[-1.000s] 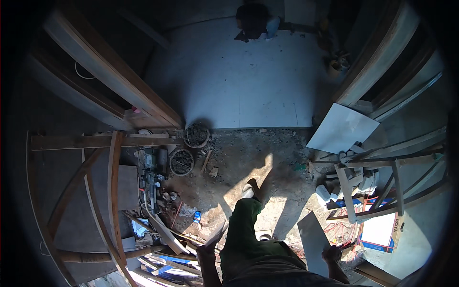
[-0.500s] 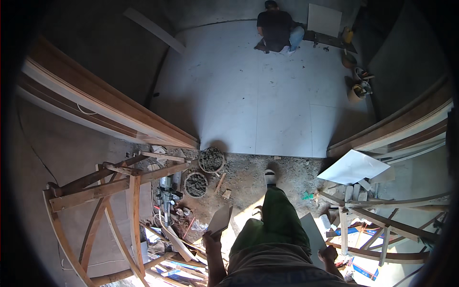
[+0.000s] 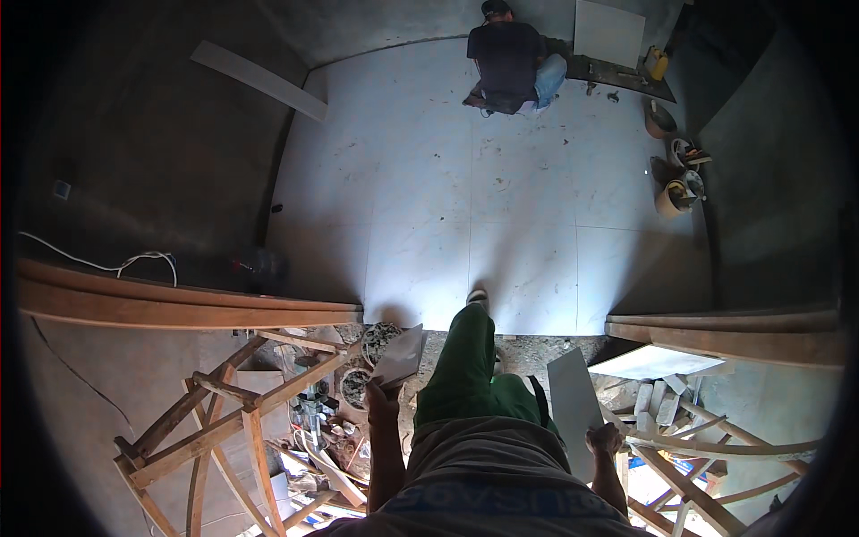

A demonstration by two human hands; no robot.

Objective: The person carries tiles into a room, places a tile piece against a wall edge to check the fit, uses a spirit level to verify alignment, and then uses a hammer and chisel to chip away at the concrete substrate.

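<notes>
A broad white tiled floor [image 3: 420, 197] spreads ahead, with a dark-shirted co-worker [image 3: 506, 63] crouched at its far side. A brown timber trestle [image 3: 252, 447] stands at left. The person's grey cloth shirt [image 3: 492, 438] bears a band of large printed lettering [image 3: 506, 503]. Right of the green trousers [image 3: 456, 367], the right hand [image 3: 605, 438] is clamped on the outer edge of a white, flat rectangular panel [image 3: 573, 394]. On their left, the left hand [image 3: 383, 401] grips the lower end of a smaller, pale grey flat panel [image 3: 400, 356].
</notes>
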